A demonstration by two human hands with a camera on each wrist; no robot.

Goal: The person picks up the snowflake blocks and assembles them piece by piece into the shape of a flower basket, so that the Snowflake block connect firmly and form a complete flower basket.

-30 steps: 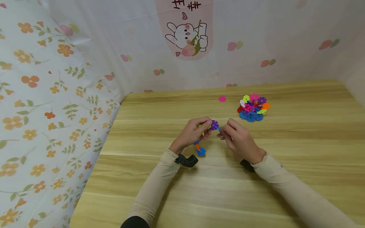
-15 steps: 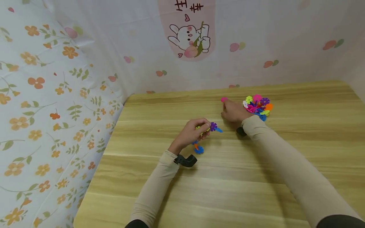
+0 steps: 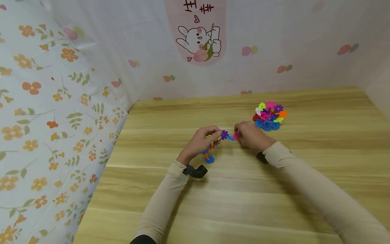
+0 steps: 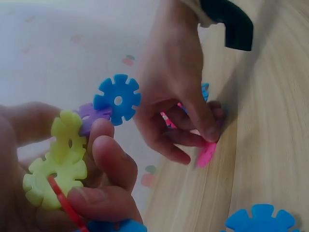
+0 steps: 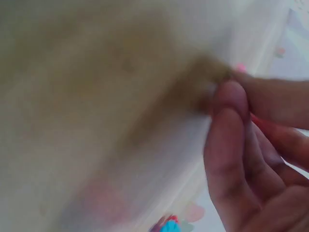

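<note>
My left hand (image 3: 201, 140) grips a chain of notched plastic flower discs. Along it run yellow discs (image 4: 70, 135), a purple disc (image 4: 91, 118) and a blue disc (image 4: 128, 96) at the end nearest my right hand. A red disc (image 4: 65, 203) is seen edge-on by the left thumb. Below the left hand hang an orange piece (image 3: 207, 156) and another blue disc (image 3: 209, 159). My right hand (image 3: 253, 135) pinches a pink disc (image 4: 207, 154) between thumb and fingertips, close to the chain's blue end; the left wrist view shows a gap between them. The right wrist view is mostly blurred.
A pile of mixed-colour flower discs (image 3: 269, 117) lies on the wooden table (image 3: 170, 118) at the back right. Patterned cloth (image 3: 146, 40) hangs behind the table and along its left side.
My right hand left the chain, reached to the lone pink disc at the back of the table, and has come back toward the chain with it. The left hand keeps its grip.
</note>
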